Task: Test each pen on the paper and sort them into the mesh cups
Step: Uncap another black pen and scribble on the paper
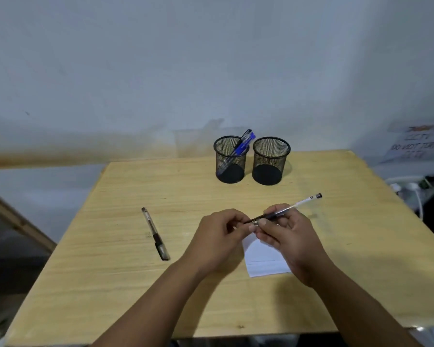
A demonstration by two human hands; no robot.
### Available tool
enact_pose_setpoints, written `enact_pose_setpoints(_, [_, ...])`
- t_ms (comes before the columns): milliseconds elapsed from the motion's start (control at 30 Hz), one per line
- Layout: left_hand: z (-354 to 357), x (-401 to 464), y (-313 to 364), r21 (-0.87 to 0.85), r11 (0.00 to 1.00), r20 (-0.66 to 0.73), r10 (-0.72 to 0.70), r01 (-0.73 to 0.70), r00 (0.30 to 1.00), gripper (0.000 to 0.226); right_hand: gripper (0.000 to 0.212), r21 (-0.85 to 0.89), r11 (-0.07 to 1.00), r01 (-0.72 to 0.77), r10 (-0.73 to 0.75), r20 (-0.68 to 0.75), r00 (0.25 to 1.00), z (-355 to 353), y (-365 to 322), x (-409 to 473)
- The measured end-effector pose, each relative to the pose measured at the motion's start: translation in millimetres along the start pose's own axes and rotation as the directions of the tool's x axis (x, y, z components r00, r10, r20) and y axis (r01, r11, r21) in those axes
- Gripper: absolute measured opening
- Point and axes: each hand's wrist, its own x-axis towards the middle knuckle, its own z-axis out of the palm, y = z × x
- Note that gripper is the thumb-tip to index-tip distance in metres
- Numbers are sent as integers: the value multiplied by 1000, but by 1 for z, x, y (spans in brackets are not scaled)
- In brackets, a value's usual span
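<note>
Pens [243,144] in left cup [229,160]; paper [263,259] nearer.

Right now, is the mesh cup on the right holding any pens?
No, the right mesh cup shows only its bare mesh and dark base, while the blue pens all stand in the left mesh cup.

Matt pale wood table [125,284] — black wire-mesh cups [230,161] — smooth white paper [263,261].

The only lettering sits on a white sign [420,144] at the right edge, against the wall beyond the desk [110,259]. Its middle line seems to begin "DO NOT"; the other lines are too blurred to read. Marks on the pens are illegible.
</note>
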Motion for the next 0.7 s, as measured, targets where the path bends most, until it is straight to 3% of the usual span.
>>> enact_pose_setpoints(200, [2, 0, 8, -46, 999, 33, 29, -28, 999, 9, 12, 36, 999, 19, -21, 35, 999, -6, 4, -6])
enact_pose_setpoints(567, [-2, 1, 11, 73, 993, 71, 85, -90, 994, 16, 9, -8, 988, 156, -156, -3, 988, -5, 13, -9])
enact_pose_setpoints(700, [-17, 0, -4, 74, 997, 67, -22, 17, 997, 18, 16, -19, 984, 180, -180, -35, 983, -17, 12, -9])
